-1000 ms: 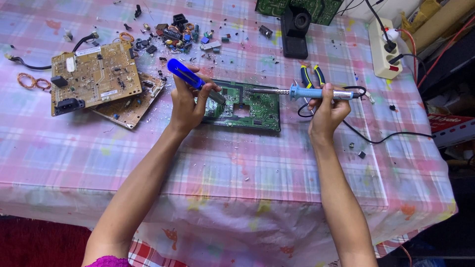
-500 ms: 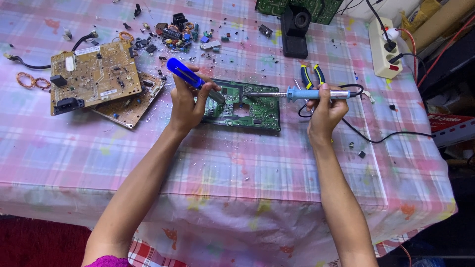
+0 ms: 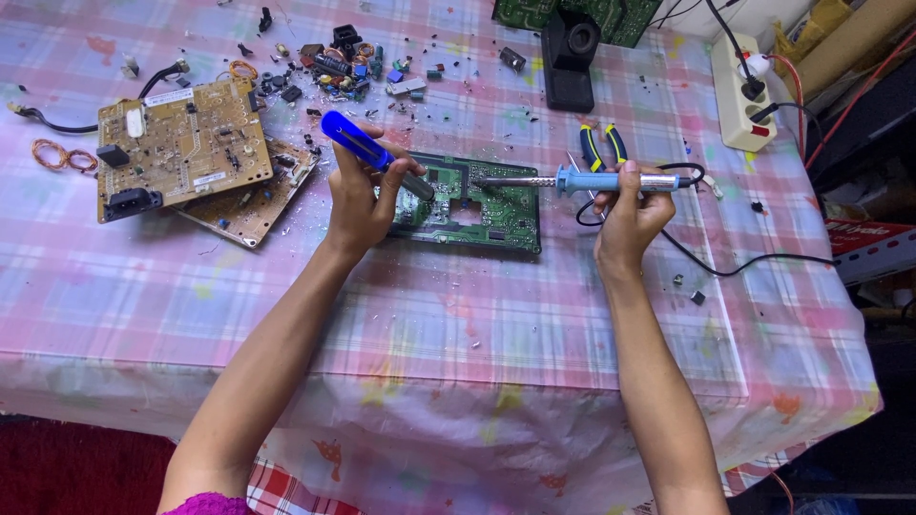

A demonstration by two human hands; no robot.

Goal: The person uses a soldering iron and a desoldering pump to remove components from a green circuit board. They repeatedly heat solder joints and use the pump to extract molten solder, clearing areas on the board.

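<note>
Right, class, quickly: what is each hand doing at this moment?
Left hand: closed around a blue-handled tool, its tip at the green circuit board.
Right hand: closed around a soldering iron.

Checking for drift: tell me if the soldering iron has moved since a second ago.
No. The soldering iron hardly shifted; its tip stays over the green circuit board.

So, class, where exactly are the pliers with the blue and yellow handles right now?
In the head view the pliers lie on the tablecloth toward the right, just behind the soldering iron held in the right hand, and right of the green circuit board.
</note>
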